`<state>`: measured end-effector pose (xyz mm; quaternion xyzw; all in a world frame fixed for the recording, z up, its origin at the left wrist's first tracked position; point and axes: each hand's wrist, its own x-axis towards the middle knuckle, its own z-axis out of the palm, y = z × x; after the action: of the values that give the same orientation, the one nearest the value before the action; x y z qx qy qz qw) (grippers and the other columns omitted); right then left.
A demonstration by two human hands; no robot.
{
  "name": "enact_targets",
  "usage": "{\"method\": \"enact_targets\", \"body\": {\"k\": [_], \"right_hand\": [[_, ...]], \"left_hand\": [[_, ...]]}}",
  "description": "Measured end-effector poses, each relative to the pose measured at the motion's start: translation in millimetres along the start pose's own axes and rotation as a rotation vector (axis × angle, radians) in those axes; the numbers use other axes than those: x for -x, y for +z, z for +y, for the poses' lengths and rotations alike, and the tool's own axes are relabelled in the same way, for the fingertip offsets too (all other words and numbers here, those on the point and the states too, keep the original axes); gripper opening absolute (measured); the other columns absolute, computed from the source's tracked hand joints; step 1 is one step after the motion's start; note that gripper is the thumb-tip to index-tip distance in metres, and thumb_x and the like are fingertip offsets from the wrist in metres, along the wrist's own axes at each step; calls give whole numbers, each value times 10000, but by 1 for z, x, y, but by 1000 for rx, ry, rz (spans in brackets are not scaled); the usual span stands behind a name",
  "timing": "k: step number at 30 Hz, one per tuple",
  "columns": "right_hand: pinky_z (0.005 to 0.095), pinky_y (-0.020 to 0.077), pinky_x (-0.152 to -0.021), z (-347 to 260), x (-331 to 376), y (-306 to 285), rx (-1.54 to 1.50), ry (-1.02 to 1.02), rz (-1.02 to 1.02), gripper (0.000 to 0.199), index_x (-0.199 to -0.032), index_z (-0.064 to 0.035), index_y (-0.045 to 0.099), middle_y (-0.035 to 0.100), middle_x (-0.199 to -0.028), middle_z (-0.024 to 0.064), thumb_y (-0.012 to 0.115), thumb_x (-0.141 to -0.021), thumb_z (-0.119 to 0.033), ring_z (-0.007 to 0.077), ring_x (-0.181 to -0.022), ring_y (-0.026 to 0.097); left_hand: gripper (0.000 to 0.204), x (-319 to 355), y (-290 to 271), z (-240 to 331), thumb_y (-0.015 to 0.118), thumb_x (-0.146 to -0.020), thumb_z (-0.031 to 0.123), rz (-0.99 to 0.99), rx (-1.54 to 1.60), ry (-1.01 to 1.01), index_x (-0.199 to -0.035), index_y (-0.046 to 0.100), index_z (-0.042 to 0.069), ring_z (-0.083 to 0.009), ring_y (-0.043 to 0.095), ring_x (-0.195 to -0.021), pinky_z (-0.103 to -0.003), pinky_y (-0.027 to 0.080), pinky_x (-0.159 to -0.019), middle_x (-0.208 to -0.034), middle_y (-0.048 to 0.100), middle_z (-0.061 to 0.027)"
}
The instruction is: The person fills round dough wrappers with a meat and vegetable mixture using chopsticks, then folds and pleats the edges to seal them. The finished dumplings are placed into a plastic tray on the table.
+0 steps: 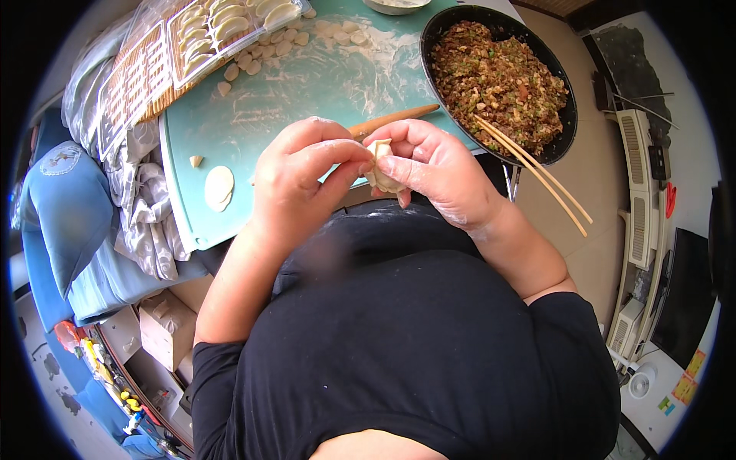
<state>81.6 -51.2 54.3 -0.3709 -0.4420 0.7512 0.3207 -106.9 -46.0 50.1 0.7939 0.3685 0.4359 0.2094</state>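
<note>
Floury fingers of both hands meet at a dumpling [383,178] in front of my body, over the near edge of the teal mat [253,119]. My left hand [303,180] is closed, its thumb and fingertips pinching the dumpling's left edge. Closed round the other side, my right hand [448,172] cradles it with the thumb pressed on the dough. Just behind the hands lies a wooden rolling pin [395,119], partly hidden by them. A few flat dough wrappers [219,185] overlap on the mat at the left, near a small dough lump [195,162].
A black pan [569,126] of chopped filling [498,84] stands at the right, chopsticks [540,178] jutting over its rim. Clear plastic trays [134,84], one with shaped dumplings [226,23], lie far left beside small dough pieces [284,47]. A bowl [396,6] sits at the back.
</note>
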Motion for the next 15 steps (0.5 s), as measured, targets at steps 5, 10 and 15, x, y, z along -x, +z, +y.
{"method": "enact_targets", "body": {"k": [5,10,15], "right_hand": [[177,405,-567,4,-1,-2,-45,-23,55,280,-1075,-19,488,604,-931,31,571,-875,-197,43,-752,532],[173,406,-592,-3,1,-2,-40,-17,41,286,-1059,-4,518,610,-922,27,598,-860,-193,39,-764,540],[175,411,-594,-7,2,4,-49,-9,22,243,-1049,-8,565,625,-936,30,587,-856,-153,47,-763,553]], "left_hand": [[163,1,-2,1,695,-648,0,-34,-103,17,-795,648,51,-207,582,-693,-292,463,-594,-788,600,-62],[153,3,-2,-3,683,-719,5,58,226,-154,-868,666,32,-145,582,-728,-238,458,-618,-812,601,-57],[152,-1,-5,-2,676,-734,6,-80,335,-249,-884,672,27,-120,572,-724,-227,456,-617,-818,599,-48]]}}
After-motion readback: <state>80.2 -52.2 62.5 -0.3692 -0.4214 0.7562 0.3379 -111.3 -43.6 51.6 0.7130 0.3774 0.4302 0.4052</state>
